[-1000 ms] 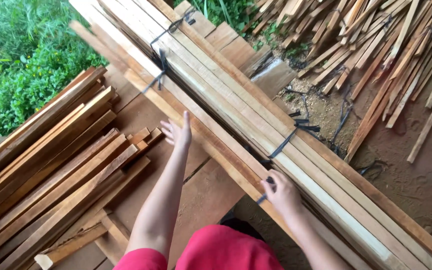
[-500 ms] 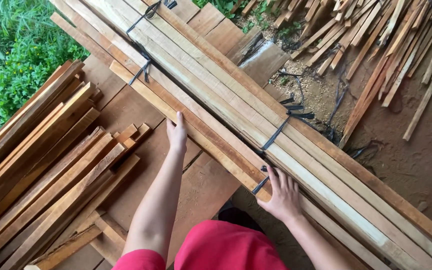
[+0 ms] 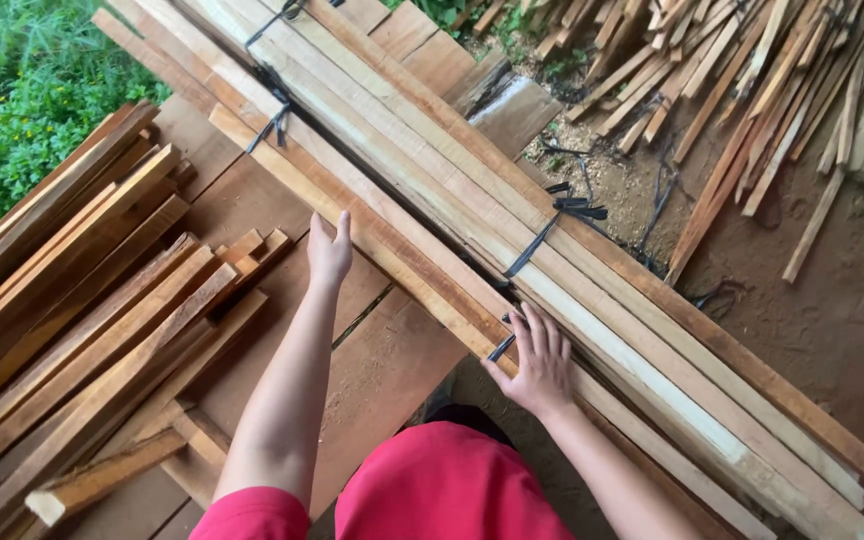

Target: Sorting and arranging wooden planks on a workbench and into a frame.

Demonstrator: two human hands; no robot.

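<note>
bundle of long wooden slats (image 3: 592, 300) lying diagonally on plank platform (image 3: 372, 370), long axis upper-left to lower-right, black strap (image 3: 532, 245) across | left hand (image 3: 329, 250) flat, released, against near edge slat | right hand (image 3: 537, 360) spread, ungripped, on bundle by strap, nearer

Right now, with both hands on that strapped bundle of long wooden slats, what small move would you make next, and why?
Probably slide the bundle of slats sideways a little. The left hand lies flat against its near edge and the right hand presses open beside the black strap; neither hand grips it, so pushing suits better than lifting.
</note>
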